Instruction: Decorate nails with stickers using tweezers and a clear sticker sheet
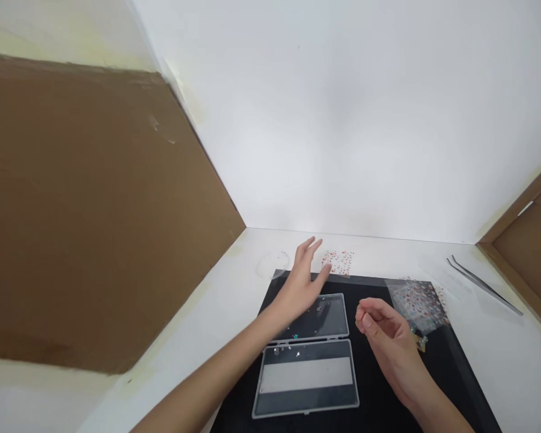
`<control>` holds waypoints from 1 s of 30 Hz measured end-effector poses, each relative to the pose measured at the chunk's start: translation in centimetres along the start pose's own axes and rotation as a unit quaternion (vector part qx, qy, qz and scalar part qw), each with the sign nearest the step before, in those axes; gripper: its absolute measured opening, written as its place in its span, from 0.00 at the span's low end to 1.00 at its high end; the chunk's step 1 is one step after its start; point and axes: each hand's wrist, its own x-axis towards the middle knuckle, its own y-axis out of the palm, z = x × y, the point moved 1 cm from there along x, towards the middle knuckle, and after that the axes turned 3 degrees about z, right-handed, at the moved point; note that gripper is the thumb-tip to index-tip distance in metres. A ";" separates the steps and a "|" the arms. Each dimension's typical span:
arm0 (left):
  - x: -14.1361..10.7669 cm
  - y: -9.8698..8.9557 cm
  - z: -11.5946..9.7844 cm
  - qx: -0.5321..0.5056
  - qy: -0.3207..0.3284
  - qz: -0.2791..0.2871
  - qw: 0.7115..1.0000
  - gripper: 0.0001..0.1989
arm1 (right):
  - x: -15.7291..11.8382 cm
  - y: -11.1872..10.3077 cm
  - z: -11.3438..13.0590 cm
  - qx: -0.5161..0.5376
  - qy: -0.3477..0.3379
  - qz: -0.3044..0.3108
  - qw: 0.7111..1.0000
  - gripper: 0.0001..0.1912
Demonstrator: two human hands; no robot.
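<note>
My left hand [301,282] reaches over the far half of an open clear plastic case [305,414], its fingers spread and holding nothing. Just beyond its fingertips lies a small clear sheet dotted with red and orange specks [342,263]. My right hand [391,349] is raised to the right of the case, fingers curled and pressed to the thumb. Whether a tiny piece sits in that pinch is hidden. A few small shiny gems [298,354] are scattered inside both halves of the case, and a white strip [306,376] crosses its near half.
A black mat [455,376] lies under the case. Clear sheets with many coloured specks [417,300] rest at its far right corner, with a small gold-and-clear object [421,341] by my right hand. Tweezers [484,285] lie at right, a clear round dish [270,264] at far left. Walls enclose the table.
</note>
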 end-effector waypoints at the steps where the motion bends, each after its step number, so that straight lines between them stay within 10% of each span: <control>1: -1.9 0.0 -0.8 -0.015 0.067 0.000 0.998 0.26 | 0.0 0.0 0.0 0.000 0.002 0.001 1.000 0.21; 5: -7.6 0.1 -2.7 -0.023 0.195 -0.009 0.981 0.17 | -0.2 0.0 -0.1 -0.009 0.015 0.009 1.000 0.21; 11: -8.7 0.4 -2.7 -0.015 0.330 -0.042 0.943 0.10 | -0.5 0.2 -0.7 -0.043 0.039 0.034 0.998 0.21; 30: -9.5 1.7 -2.0 0.020 0.410 -0.094 0.907 0.04 | -0.9 -1.9 -2.9 -0.058 0.049 0.066 0.995 0.23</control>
